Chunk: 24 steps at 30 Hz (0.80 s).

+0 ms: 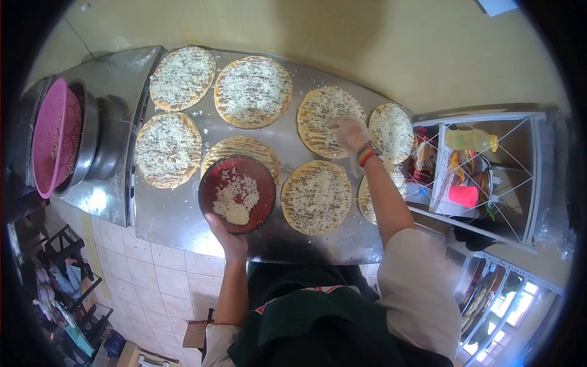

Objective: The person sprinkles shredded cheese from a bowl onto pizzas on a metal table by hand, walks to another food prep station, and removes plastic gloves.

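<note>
My left hand (227, 238) grips the rim of a dark bowl (208, 205) with a red inside, thumb over the near edge. Grated white cheese (235, 208) lies in a small heap in it. Behind the bowl, a round flatbread with brown streaks (244, 145) is partly covered. My right hand (350, 134), in a clear glove, is above another round flatbread (318, 116) sprinkled with cheese. Its fingers look curled together; what they hold, if anything, is hidden. Close by are a cheese-topped round (391, 131) and a streaked, cheese-sprinkled one (317, 199).
More cheese-covered rounds (168, 150) lie on the metal table (165, 217). Left of it, a pink strainer basket (49, 137) rests by metal basins (92, 134). At right, a white rack (529, 183) holds a bottle (471, 140) and a pink cup (463, 196). A wall runs behind.
</note>
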### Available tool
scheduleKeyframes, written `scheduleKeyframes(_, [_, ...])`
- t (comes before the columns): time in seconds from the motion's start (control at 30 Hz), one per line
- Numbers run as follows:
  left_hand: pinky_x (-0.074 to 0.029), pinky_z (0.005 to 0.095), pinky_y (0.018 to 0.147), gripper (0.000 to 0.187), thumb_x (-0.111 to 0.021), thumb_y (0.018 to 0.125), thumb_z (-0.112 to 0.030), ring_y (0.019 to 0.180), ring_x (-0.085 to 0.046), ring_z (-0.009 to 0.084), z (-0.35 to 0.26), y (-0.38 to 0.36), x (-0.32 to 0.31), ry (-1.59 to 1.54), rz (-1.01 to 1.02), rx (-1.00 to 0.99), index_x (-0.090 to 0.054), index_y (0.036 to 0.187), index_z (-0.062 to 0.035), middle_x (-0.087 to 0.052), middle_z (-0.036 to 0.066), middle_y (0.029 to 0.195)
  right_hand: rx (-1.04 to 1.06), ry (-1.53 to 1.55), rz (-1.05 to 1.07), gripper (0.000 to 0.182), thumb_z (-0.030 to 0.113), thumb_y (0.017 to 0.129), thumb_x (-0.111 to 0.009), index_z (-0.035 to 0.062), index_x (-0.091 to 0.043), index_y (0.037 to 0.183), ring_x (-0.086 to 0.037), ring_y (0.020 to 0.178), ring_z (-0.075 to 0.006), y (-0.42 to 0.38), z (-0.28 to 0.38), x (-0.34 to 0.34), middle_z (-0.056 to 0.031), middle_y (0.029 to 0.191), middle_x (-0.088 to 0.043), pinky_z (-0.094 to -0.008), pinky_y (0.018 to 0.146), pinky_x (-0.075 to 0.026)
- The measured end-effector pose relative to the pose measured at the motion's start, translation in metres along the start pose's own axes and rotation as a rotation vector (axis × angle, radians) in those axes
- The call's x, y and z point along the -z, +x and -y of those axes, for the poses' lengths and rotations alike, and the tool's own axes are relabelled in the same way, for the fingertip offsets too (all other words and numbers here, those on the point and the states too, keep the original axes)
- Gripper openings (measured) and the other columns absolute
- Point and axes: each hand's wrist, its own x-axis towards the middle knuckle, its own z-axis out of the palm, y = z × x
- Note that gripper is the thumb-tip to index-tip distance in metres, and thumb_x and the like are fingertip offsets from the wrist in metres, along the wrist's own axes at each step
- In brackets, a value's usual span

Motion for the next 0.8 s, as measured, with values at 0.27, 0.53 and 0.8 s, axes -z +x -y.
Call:
scheduleKeyframes(0.27, [-0.027, 0.0356, 0.095, 0.065, -0.025, 0.083, -0.055, 0.114, -0.034, 0.0238, -0.008, 0.001, -0.001, 0.023, 0.045, 0.023, -0.025, 0.125, -0.0058, -0.034, 0.011, 0.124, -0.014, -0.121, -0.013, 0.020, 0.021, 0.071, -0.048, 0.0104, -0.062, 0.081, -0.054, 0.082, -0.0294, 0.023, 0.032, -0.018, -0.0156, 0.081, -0.057, -0.0357, 0.076, -0.041])
scheduleKeyframes(0.53, [-0.027, 0.0351, 0.095, 0.064, -0.027, 0.083, -0.054, 0.113, -0.035, 0.0229, -0.006, 0.007, 0.001, 0.042, 0.086, 0.029, -0.027, 0.124, -0.0050, -0.035, 0.011, 0.123, -0.032, -0.327, 0.063, 0.020, 0.016, 0.067, -0.048, 0.0097, -0.062, 0.080, -0.055, 0.081, -0.0281, -0.018, 0.006, -0.004, -0.0138, 0.084, -0.058, -0.0343, 0.075, -0.043])
scheduleKeyframes(0.8, [-0.036, 0.0334, 0.088, 0.051, -0.032, 0.087, -0.039, 0.105, -0.043, 0.0217, 0.013, 0.015, 0.002, -0.054, 0.128, 0.062, -0.030, 0.119, 0.0005, -0.041, 0.013, 0.114, -0.157, -0.409, -0.265, 0.024, 0.028, 0.076, -0.045, 0.0104, -0.060, 0.082, -0.055, 0.082, -0.0302, -0.004, -0.031, -0.017, -0.0149, 0.087, -0.058, -0.0366, 0.075, -0.043])
